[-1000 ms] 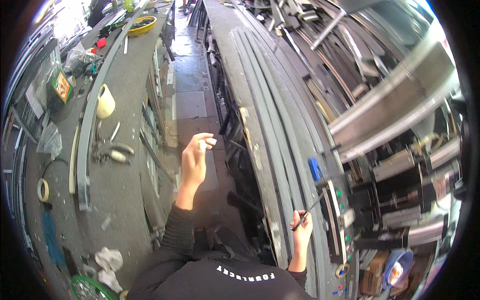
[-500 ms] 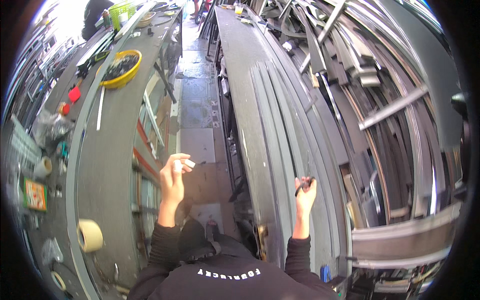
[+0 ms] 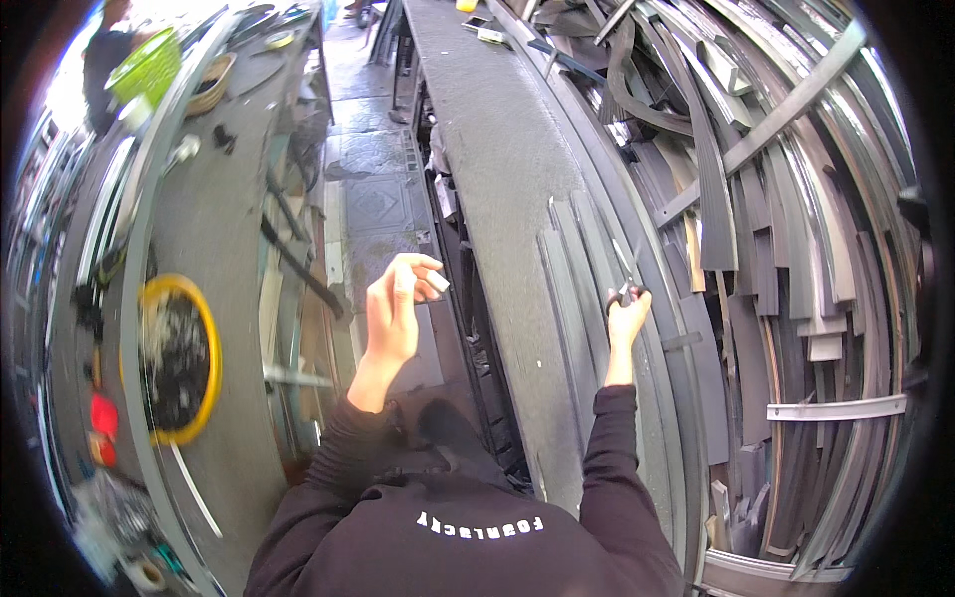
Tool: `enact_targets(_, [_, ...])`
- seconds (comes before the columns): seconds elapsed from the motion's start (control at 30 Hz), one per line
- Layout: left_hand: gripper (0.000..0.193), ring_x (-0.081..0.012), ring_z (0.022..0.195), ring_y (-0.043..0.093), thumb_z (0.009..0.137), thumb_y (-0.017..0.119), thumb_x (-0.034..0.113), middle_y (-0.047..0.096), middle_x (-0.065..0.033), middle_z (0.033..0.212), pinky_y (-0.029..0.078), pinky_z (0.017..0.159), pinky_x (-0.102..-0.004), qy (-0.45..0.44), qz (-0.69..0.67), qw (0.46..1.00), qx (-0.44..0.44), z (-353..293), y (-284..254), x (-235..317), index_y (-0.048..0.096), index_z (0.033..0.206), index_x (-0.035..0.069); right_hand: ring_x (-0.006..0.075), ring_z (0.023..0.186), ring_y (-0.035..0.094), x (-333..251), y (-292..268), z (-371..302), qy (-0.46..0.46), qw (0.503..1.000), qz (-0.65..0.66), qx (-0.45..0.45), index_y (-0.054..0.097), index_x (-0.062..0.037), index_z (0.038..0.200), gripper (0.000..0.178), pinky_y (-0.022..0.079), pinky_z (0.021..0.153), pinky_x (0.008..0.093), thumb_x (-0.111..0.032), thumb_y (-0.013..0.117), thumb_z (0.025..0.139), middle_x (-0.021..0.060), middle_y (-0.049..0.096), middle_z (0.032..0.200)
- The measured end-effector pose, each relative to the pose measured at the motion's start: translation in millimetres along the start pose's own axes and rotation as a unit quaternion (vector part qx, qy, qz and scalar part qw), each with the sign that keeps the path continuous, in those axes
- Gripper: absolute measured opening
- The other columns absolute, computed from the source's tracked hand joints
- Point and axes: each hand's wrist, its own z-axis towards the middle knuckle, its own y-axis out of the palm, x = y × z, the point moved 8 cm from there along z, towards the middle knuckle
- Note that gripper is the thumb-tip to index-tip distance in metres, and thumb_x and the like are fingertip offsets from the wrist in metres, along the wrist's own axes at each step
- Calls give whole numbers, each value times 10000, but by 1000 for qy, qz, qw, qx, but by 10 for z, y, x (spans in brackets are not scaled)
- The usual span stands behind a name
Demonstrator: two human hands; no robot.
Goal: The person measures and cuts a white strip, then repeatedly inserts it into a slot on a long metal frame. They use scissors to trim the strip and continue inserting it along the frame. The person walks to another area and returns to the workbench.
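Note:
In my right hand [image 3: 627, 323] is a pair of scissors [image 3: 625, 267] with dark handles; its blades are apart and point away from me. Below it, long grey strips [image 3: 569, 298] lie lengthwise on the right-hand bench [image 3: 477, 129]. My left hand [image 3: 394, 316] is raised over the gap between the two benches, fingers loosely bent and apart. White wrapping, seemingly tape, covers the end of one or two of its fingers. I see nothing else held in that hand.
On the left bench [image 3: 239, 199] stand a yellow-rimmed basin [image 3: 215, 348] of dark bits, a woven basket [image 3: 211, 88] and a green basket [image 3: 147, 65]. Long profiles [image 3: 786, 249] crowd a rack at right. A tiled aisle [image 3: 373, 209] runs between. Another person [image 3: 104, 65] stands far left.
My view has moved forward along the aisle; the basin now appears nearer. My right hand has reached farther forward, and the scissors' blades now show. The left hand stays raised.

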Motion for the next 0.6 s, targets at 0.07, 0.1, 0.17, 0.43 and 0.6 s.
enact_targets(0.07, [462,-105,676,579,1018,326,374,654,-41,787,429,636,-241,-5,-23,999,-39,484,162,-216,608,990,9,291,1064,560,183,491,263,38,998,-9,-45,471,17,1099,566,452,886,399,-128,828,683,174,558,1074])
enact_targets(0.1, [455,-108,674,583,1017,324,360,654,-42,784,430,634,-243,-9,-18,998,-53,706,228,-361,609,988,6,296,1063,561,327,739,379,96,992,32,-79,472,19,1104,588,451,887,401,-150,838,675,177,560,1073])
enact_targets(0.17, [453,-112,671,588,1015,316,344,655,-45,780,430,631,-246,-6,-18,997,-71,1146,299,-695,611,986,1,293,1040,567,309,1115,602,52,996,-7,-66,479,17,1096,613,451,885,403,-134,856,638,171,566,1059])
enact_targets(0.43, [473,-119,674,598,1009,312,362,654,-66,787,426,634,-251,-100,13,986,-130,2847,676,-1984,610,989,-6,213,921,575,-123,2076,1401,75,996,-34,-32,507,14,1021,465,484,812,329,39,762,633,123,575,965])
enact_targets(0.6, [491,-122,684,600,1011,295,370,646,-65,792,423,637,-247,-168,-25,968,-183,3536,848,-2715,604,1000,-11,180,948,567,-81,2129,1370,171,980,20,-96,482,-23,1067,480,480,825,308,116,659,644,90,554,1038])
